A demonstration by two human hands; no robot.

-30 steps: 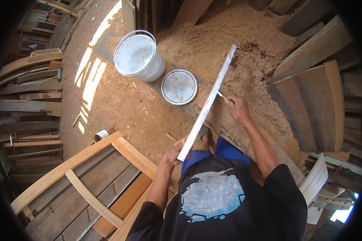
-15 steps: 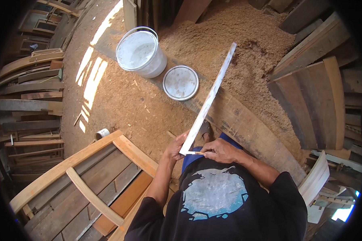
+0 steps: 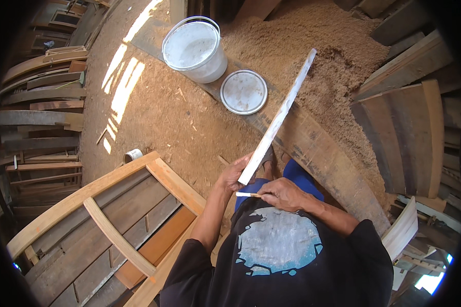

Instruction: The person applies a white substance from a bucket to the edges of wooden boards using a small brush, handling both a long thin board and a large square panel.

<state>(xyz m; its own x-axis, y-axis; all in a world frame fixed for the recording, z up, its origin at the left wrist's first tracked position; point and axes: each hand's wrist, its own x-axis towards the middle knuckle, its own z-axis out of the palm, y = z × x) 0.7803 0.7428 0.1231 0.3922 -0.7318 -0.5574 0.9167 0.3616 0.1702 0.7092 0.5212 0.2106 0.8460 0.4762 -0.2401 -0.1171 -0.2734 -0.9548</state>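
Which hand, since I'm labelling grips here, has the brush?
The right hand holds the brush. The left hand differs: it grips the white-streaked strip near its lower end in the picture.

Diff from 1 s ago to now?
The right hand carried the brush from partway along the white strip toward the body, to just past the strip's near end; it now looks clear of the wood. Nothing was taken hold of or let go. Unchanged: the left hand holds the strip's near end; the bucket and round lid stand on the plank.
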